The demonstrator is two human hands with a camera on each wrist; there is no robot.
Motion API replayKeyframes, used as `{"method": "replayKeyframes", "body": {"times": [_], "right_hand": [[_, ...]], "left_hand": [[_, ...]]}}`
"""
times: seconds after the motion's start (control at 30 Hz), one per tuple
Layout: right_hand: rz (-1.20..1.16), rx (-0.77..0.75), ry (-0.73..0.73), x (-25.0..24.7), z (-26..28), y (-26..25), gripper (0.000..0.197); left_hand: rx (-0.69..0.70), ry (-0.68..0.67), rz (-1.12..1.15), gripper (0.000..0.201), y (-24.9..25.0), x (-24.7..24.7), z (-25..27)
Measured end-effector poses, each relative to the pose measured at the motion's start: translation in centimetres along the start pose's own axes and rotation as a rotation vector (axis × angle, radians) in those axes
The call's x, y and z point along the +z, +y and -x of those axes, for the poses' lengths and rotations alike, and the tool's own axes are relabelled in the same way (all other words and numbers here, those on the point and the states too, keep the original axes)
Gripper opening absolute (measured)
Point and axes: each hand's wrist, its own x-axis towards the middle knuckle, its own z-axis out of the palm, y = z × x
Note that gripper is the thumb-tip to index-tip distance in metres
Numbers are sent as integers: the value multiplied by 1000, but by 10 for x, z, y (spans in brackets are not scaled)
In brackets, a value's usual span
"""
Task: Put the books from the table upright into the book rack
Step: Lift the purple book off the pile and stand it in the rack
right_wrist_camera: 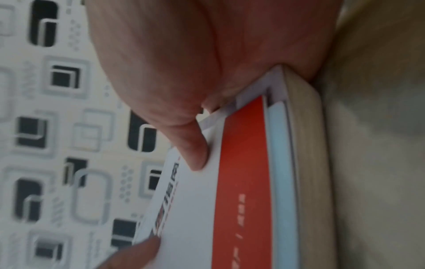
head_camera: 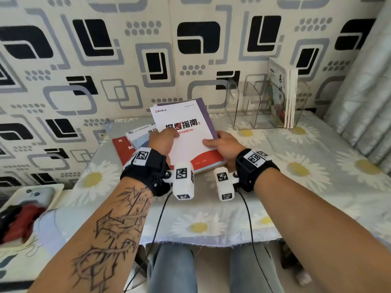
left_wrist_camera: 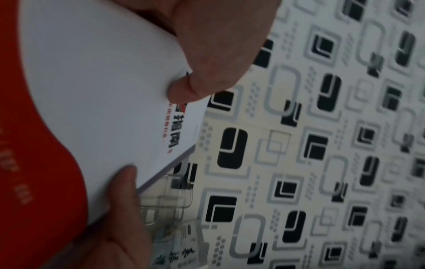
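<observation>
**So, rack is up and to the right of what we're holding**

Basically the whole next move hangs on one thing: the clear book rack [head_camera: 254, 106] sits at the back right of the table [head_camera: 317, 187], up and right of our hands, so our right hand [head_camera: 224, 144] is the nearer one. The books' long axis runs away from us, tilted a bit left, and they're lying flat, so we figure they need swinging up onto an edge before they slot in.

Grip-wise: our left hand [head_camera: 163, 138] has its thumb pressed on the cover, other fingers hidden underneath. The right hand pinches the right edge, thumb on top.

What we're holding looks like a white book [head_camera: 186, 132] with a red band at the bottom and bold black title, stacked on a purple book [head_camera: 204, 112]. Two more books [head_camera: 135, 138] lie flat just to the left. A few books [head_camera: 283, 96] already stand upright in the rack's right end.
</observation>
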Motion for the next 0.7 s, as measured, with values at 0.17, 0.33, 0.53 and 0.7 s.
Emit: {"method": "replayKeyframes", "body": {"times": [0.17, 0.33, 0.53, 0.7], "right_hand": [[120, -138, 72, -23, 15, -10, 42], [52, -218, 242, -37, 24, -13, 36], [30, -248, 338, -42, 34, -7, 46], [234, -239, 493, -37, 35, -3, 56]], "left_hand": [[209, -36, 127, 25, -2, 24, 10], [296, -86, 182, 34, -2, 53, 15], [377, -130, 106, 39, -12, 73, 17], [395, -205, 88, 37, -22, 68, 12]]}}
